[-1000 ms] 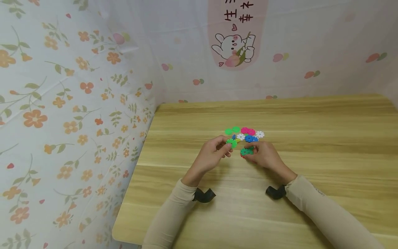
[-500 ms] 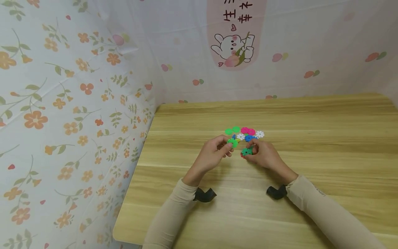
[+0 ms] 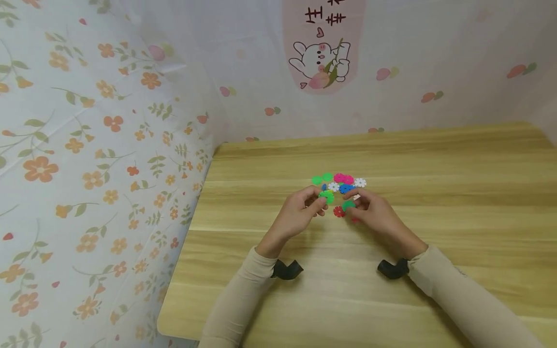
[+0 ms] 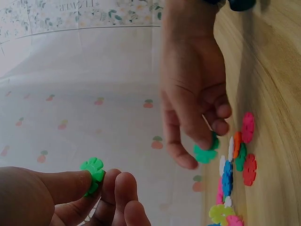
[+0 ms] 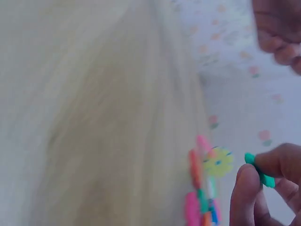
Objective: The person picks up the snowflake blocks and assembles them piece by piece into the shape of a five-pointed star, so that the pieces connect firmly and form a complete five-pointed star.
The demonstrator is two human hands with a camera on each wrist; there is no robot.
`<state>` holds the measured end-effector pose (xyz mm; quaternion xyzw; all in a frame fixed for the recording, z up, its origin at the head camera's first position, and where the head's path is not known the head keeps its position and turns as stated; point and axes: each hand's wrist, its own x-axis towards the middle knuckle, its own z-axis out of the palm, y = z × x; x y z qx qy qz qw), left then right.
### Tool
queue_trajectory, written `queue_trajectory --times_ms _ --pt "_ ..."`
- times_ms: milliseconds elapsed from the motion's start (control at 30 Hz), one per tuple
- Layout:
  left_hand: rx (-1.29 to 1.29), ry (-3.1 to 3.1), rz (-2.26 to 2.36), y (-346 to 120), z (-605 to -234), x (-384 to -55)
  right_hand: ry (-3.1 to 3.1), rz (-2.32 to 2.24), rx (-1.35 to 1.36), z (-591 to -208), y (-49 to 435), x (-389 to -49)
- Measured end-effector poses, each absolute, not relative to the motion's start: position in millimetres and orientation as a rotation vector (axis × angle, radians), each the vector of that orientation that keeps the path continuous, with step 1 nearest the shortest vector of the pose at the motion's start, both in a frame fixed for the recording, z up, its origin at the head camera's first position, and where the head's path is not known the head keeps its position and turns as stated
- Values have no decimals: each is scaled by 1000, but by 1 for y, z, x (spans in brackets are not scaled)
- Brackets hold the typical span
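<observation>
Wood-grain counter (image 3: 261, 169), two hands, and flower-shaped plastic discs.
Above the counter, the left hand (image 3: 300, 210) pinches one bright-green notched plastic disc (image 3: 328, 196) between thumb and fingers; the right hand (image 3: 374, 210) pinches one darker-green plastic disc (image 3: 348, 206). Such grips presumably leave part of each rim exposed. Other discs lie clustered near the hands, seemingly for easy reach: two light-green discs (image 3: 327, 177), two pink discs (image 3: 339, 178), at least two white discs (image 3: 359, 182) and one red disc (image 3: 338, 211); overlap leaves the blue discs (image 3: 345, 189) uncountable.
</observation>
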<state>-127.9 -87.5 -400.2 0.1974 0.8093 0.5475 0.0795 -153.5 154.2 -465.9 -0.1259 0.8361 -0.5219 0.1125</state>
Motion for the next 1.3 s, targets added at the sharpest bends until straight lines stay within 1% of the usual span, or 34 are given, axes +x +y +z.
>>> queue_trajectory --times_ms 100,233,567,733,1033,1300 --pt "606 2452 1621 -86 -396 -129 2272 -1708 -317 -451 158 -152" --pt "625 2471 1623 -84 -391 -131 2133 -1833 -273 -433 163 -149" --pt "668 2564 1596 -77 -382 -133 2029 -1951 -272 -402 164 -141" --pt "759 2586 1594 -74 -381 -132 2156 -1921 -294 -389 165 -135" --pt "836 2588 1569 -71 -382 -125 2341 -1949 -416 -387 157 -126" --pt "841 2620 1525 -68 -383 -119 2430 -1926 -416 -391 155 -121"
